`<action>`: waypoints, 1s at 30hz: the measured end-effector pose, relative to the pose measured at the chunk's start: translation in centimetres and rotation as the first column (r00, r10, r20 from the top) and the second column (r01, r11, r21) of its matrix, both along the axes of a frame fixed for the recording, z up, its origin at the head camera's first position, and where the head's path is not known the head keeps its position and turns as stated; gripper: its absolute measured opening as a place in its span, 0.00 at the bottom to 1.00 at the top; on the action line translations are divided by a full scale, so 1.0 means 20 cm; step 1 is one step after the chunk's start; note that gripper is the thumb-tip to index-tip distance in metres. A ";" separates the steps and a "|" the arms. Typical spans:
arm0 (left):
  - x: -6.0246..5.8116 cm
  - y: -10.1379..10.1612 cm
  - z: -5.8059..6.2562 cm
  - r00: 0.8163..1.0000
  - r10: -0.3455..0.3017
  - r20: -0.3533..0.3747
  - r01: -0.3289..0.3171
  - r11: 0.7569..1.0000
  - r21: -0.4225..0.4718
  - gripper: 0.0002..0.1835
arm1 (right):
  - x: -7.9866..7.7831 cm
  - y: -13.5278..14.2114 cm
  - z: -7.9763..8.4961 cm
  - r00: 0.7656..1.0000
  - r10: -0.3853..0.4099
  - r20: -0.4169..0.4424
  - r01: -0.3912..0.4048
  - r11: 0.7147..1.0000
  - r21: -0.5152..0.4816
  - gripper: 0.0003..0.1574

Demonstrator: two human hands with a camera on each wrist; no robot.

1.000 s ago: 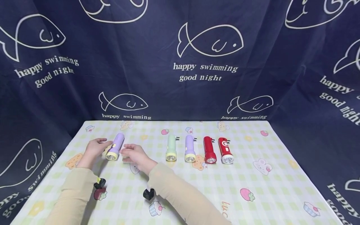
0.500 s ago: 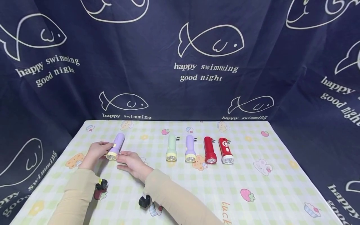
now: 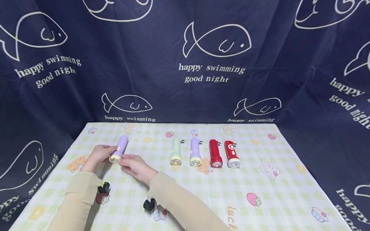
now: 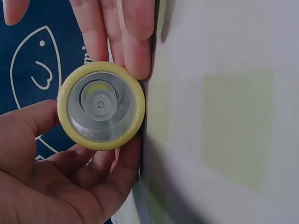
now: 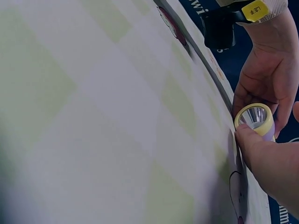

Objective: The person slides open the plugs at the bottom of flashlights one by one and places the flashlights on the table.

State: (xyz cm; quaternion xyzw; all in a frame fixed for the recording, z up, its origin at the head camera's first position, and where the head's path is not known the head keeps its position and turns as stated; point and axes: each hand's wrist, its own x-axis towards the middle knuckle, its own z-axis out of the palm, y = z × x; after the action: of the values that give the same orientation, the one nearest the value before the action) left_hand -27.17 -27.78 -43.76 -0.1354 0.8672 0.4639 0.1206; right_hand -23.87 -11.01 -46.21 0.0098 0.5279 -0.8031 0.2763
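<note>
A purple flashlight (image 3: 122,145) with a yellow head lies at the left of the table, its lens facing the front edge. My left hand (image 3: 98,156) grips it from the left, thumb over the top beside the yellow switch. In the left wrist view, that hand's fingers curl along the side of the yellow-rimmed lens (image 4: 100,107). My right hand (image 3: 138,166) reaches in from the right with fairly straight fingers, and its fingertips are right at the yellow head. The right wrist view shows one right-hand finger overlapping the lens rim (image 5: 270,112).
To the right stand out, in a row, a green flashlight (image 3: 176,149), another purple flashlight (image 3: 195,148), a plain red flashlight (image 3: 215,152) and a red-and-white flashlight (image 3: 232,152), prongs pointing right. A checked cloth (image 3: 202,192) covers the table; a dark blue curtain (image 3: 167,89) surrounds it.
My right hand has moved left and forward-down to the flashlight's head. My left hand has shifted slightly right, its thumb now against the switch side. The flashlight has stayed in place.
</note>
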 end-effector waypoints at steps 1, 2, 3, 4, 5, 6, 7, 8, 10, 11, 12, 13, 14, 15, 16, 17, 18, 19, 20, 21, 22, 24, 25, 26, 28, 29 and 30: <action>0.00 0.00 0.00 1.000 0.000 0.003 0.000 1.000 -0.001 0.31 | 0.00 0.00 0.00 1.000 0.002 0.001 -0.002 1.000 0.001 0.27; 0.00 0.00 0.01 1.000 0.000 0.008 0.000 1.000 0.002 0.31 | 0.00 0.00 0.00 1.000 0.004 0.002 -0.004 1.000 0.002 0.27; 0.00 0.00 0.01 1.000 -0.001 0.012 0.001 1.000 0.006 0.31 | -0.01 0.00 0.00 1.000 0.005 0.003 -0.005 1.000 0.005 0.27; 0.00 0.00 0.01 1.000 -0.001 0.013 0.001 1.000 0.009 0.31 | -0.01 0.00 0.00 1.000 0.007 0.001 -0.007 1.000 0.013 0.27; 0.00 0.01 0.01 1.000 0.003 0.019 -0.003 1.000 0.007 0.31 | -0.01 0.01 0.00 1.000 0.006 -0.001 -0.006 1.000 0.021 0.26; 0.00 0.01 0.01 1.000 0.004 0.022 -0.004 1.000 0.005 0.31 | -0.01 0.01 0.01 1.000 0.003 -0.002 -0.003 1.000 0.027 0.25; 0.00 0.01 0.01 1.000 0.005 0.021 -0.005 1.000 0.007 0.31 | -0.02 0.01 0.01 1.000 -0.001 -0.003 0.001 0.999 0.034 0.24; 0.00 0.01 0.01 1.000 0.002 0.018 -0.002 1.000 0.012 0.31 | -0.02 0.01 0.01 1.000 -0.001 -0.008 0.001 0.999 0.044 0.23; 0.00 0.02 0.00 1.000 0.009 0.004 -0.009 0.999 0.031 0.31 | -0.02 0.02 0.02 1.000 -0.005 -0.017 0.006 0.999 0.053 0.21; -0.01 0.02 0.01 1.000 0.014 -0.003 -0.014 0.999 0.041 0.31 | -0.03 0.02 0.02 1.000 -0.012 -0.019 0.013 0.999 0.053 0.20; -0.01 0.03 0.01 1.000 0.016 -0.016 -0.015 0.998 0.056 0.31 | -0.03 0.03 0.03 1.000 -0.015 -0.023 0.016 0.998 0.053 0.20; -0.01 0.03 0.01 0.999 0.020 -0.027 -0.018 0.997 0.071 0.30 | -0.04 0.03 0.03 0.999 -0.015 -0.030 0.017 0.998 0.055 0.19; -0.01 0.04 0.01 0.999 0.023 -0.037 -0.019 0.996 0.083 0.30 | -0.04 0.04 0.04 0.999 -0.017 -0.033 0.019 0.998 0.055 0.19; -0.01 0.05 0.02 0.999 0.029 -0.044 -0.025 0.995 0.093 0.30 | -0.05 0.05 0.04 0.999 -0.022 -0.035 0.024 0.998 0.052 0.18; -0.01 0.06 0.03 0.998 0.027 -0.052 -0.022 0.995 0.095 0.31 | -0.05 0.05 0.05 0.999 -0.026 -0.039 0.028 0.998 0.053 0.18; 0.00 0.06 0.03 0.998 0.026 -0.056 -0.021 0.995 0.097 0.31 | -0.06 0.06 0.05 0.998 -0.026 -0.049 0.029 0.998 0.061 0.18; 0.00 0.07 0.04 0.998 0.023 -0.058 -0.016 0.994 0.104 0.31 | -0.06 0.07 0.06 0.998 -0.028 -0.053 0.031 0.997 0.064 0.18; 0.00 0.08 0.05 0.998 0.021 -0.060 -0.015 0.994 0.106 0.31 | -0.07 0.07 0.06 0.998 -0.029 -0.058 0.033 0.997 0.069 0.18; 0.00 0.08 0.05 0.998 0.016 -0.060 -0.009 0.994 0.110 0.32 | -0.07 0.08 0.06 0.998 -0.030 -0.056 0.034 0.997 0.063 0.18; 0.01 0.08 0.06 0.998 0.012 -0.058 -0.005 0.993 0.116 0.32 | -0.07 0.09 0.07 0.998 -0.030 -0.059 0.033 0.998 0.062 0.18; 0.01 0.09 0.06 0.998 0.005 -0.059 0.002 0.992 0.123 0.32 | -0.08 0.10 0.07 0.998 -0.025 -0.064 0.029 0.998 0.062 0.18; 0.01 0.09 0.07 0.999 0.003 -0.053 0.005 0.989 0.148 0.33 | -0.08 0.12 0.07 0.998 -0.024 -0.064 0.027 0.998 0.052 0.18; 0.01 0.09 0.07 0.999 0.002 -0.051 0.006 0.988 0.157 0.33 | -0.09 0.12 0.07 0.998 -0.022 -0.062 0.025 0.999 0.046 0.18; 0.00 0.10 0.07 0.999 -0.001 -0.049 0.010 0.985 0.173 0.34 | -0.09 0.13 0.07 0.998 -0.021 -0.055 0.023 0.999 0.033 0.18; 0.00 0.10 0.07 0.999 -0.005 -0.051 0.015 0.981 0.196 0.35 | -0.10 0.16 0.08 0.998 -0.019 -0.052 0.020 0.999 0.029 0.18; 0.00 0.11 0.07 0.999 -0.003 -0.052 0.014 0.978 0.207 0.35 | -0.10 0.16 0.08 0.999 -0.021 -0.045 0.022 0.999 0.024 0.17; 0.00 0.11 0.07 0.999 -0.006 -0.054 0.018 0.975 0.220 0.35 | -0.10 0.17 0.09 0.999 -0.023 -0.042 0.023 1.000 0.020 0.17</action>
State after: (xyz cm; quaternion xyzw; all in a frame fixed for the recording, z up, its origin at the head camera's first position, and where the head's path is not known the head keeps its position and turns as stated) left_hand -27.26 -25.59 -42.33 -0.1036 0.8139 0.5601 0.1144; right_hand -25.93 -7.53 -44.44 0.0021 0.5417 -0.8007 0.2558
